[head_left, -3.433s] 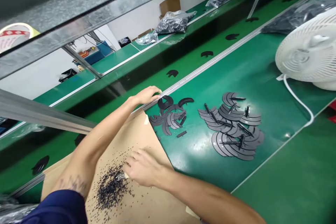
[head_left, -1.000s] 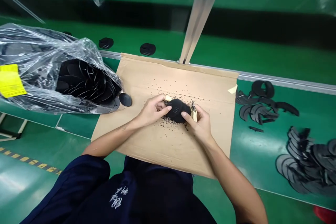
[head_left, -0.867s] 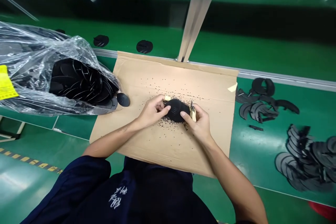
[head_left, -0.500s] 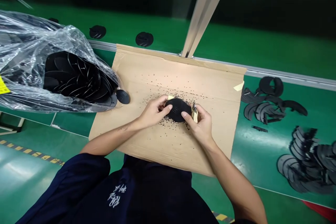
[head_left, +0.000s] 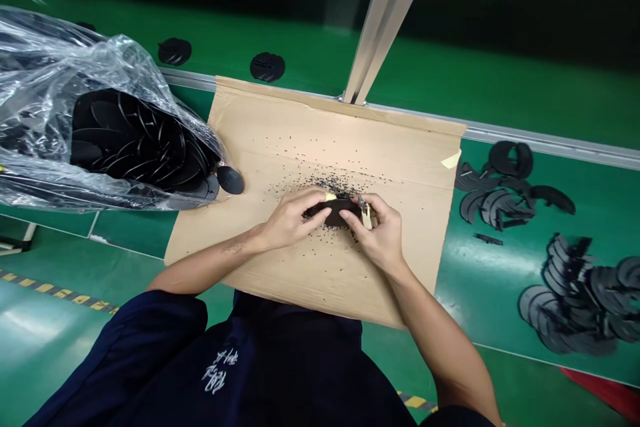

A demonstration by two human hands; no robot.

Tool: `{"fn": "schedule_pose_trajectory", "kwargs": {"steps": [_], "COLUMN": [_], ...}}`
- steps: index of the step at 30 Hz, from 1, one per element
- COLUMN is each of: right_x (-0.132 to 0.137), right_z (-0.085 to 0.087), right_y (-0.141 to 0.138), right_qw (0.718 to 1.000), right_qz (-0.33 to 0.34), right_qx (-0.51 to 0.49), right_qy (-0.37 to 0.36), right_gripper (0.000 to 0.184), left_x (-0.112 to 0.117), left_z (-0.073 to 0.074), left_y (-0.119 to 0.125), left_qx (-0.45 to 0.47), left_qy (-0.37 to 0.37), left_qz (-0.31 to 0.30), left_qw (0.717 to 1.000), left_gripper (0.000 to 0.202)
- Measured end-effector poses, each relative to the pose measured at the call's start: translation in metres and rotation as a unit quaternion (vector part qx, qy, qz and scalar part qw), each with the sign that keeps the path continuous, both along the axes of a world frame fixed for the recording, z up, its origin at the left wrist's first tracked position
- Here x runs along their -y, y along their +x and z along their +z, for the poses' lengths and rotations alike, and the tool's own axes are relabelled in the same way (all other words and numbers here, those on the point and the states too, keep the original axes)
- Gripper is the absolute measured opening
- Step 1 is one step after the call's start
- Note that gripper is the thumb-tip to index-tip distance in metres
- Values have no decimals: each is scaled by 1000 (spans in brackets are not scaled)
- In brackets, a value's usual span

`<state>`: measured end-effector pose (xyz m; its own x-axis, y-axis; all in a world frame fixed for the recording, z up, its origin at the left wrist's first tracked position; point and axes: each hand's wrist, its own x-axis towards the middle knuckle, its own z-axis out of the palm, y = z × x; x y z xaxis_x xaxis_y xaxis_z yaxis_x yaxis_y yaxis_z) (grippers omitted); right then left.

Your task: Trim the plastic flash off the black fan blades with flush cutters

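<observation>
Over the middle of the cardboard sheet, both hands hold a black plastic disc (head_left: 336, 213), now seen nearly edge-on. My left hand (head_left: 294, 215) pinches its left side between thumb and fingers; a pale yellow wrap shows at a fingertip. My right hand (head_left: 383, 230) has its thumb on the disc's right side. Tucked in the same hand is a small tool with dark metal jaws and a cream handle (head_left: 367, 216), which looks like nippers. Small black scraps (head_left: 330, 180) lie scattered under and around the disc.
The cardboard sheet (head_left: 280, 273) covers the bench. On the left lies a clear plastic bag (head_left: 133, 67) full of black discs; one loose disc (head_left: 230, 180) sits at its mouth. Black curved pieces (head_left: 500, 207) and a larger pile (head_left: 575, 307) lie right. A metal post (head_left: 383, 27) stands behind.
The disc has tilted from showing its broad marked face to nearly edge-on. Both hands still grip it, with the tool still in my right hand. The view has shifted slightly.
</observation>
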<state>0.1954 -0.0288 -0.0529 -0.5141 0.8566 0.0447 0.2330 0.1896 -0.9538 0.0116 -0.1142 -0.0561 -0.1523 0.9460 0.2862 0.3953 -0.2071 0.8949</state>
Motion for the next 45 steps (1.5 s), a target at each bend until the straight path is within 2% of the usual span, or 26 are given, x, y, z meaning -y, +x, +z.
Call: {"fn": "schedule_pose_trajectory", "kwargs": {"steps": [4,6,9,12,20,24,29,35,38,42,45], "right_x": [2,4,5,7,9,10,9,10,12,10,3], "right_z": [-1,0,-1,-3,-4,-3,-2,0,1,6,11], "right_y": [0,0,0,-1,-3,-4,-3,-4,-5,-4,1], "right_qw": [1000,998,994,993,990,989,990,992,992,992,993], "right_qz": [8,13,22,19,32,45,45,53,50,61,90], "right_qx": [-17,-46,-87,-94,-99,-101,-94,-83,-97,-110,-71], "right_qy": [25,40,62,72,94,98,99,78,60,28,15], "right_gripper": [38,34,25,21,16,11,14,19,23,25,23], "left_x": [0,-1,-2,-2,-1,-2,-3,-2,-2,0,3], "left_z": [0,0,1,1,6,7,7,11,10,7,7], "left_y": [3,4,6,5,1,0,-1,-2,-3,-2,-3], "left_qx": [82,122,133,114,-23,-39,-42,-36,-27,18,59], "left_qy": [-17,-17,11,34,126,153,173,156,135,81,28], "left_qz": [-4,-6,-2,-3,-19,-18,-33,-23,-36,-60,-25], "left_qw": [996,992,991,993,992,987,984,987,990,995,998], "left_gripper": [29,30,26,28,26,28,33,20,23,29,29]}}
